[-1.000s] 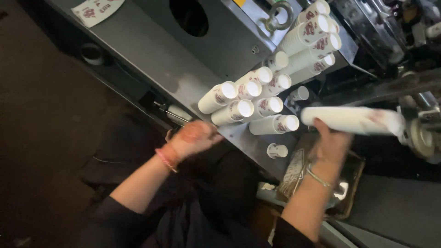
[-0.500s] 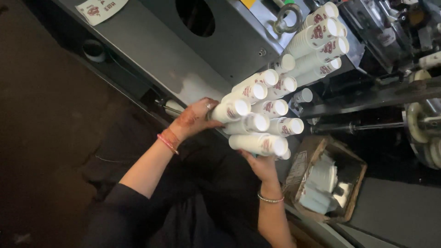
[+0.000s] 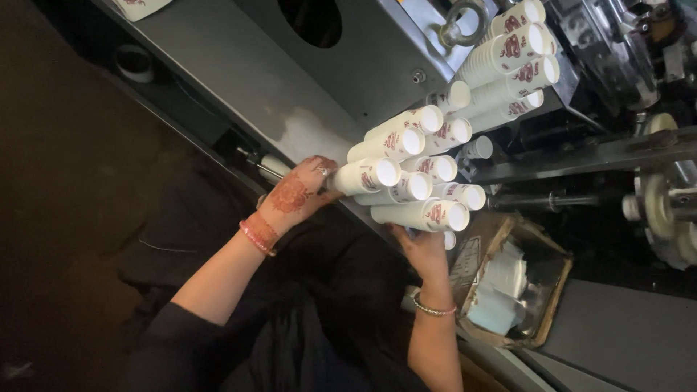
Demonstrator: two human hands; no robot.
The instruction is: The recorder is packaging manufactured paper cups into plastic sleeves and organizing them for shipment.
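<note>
On the sloping grey metal surface point(image 3: 239, 72) of a machine, a pile of stacked white paper cups point(image 3: 417, 170) is laid on its side, the open rims turned to the right and red printed marks seen on each sleeve. Further stacks of the same cups point(image 3: 512, 54) are held higher up, near a metal ring bolt point(image 3: 459, 23). At the upper left edge, a white label with red print point(image 3: 138, 7) is partly seen.

The left hand point(image 3: 294, 196), marked with a dark henna pattern and worn with a red bangle, is pressed with half-curled fingers against the base ends of the pile. The right hand point(image 3: 421, 250), wearing a thin bracelet, is cupped under the lowest stack point(image 3: 421, 214), fingers closed around it.

Beside the right forearm, a brown cardboard box point(image 3: 508, 283) holding pale scraps is set below a steel rod point(image 3: 552, 199).
</note>
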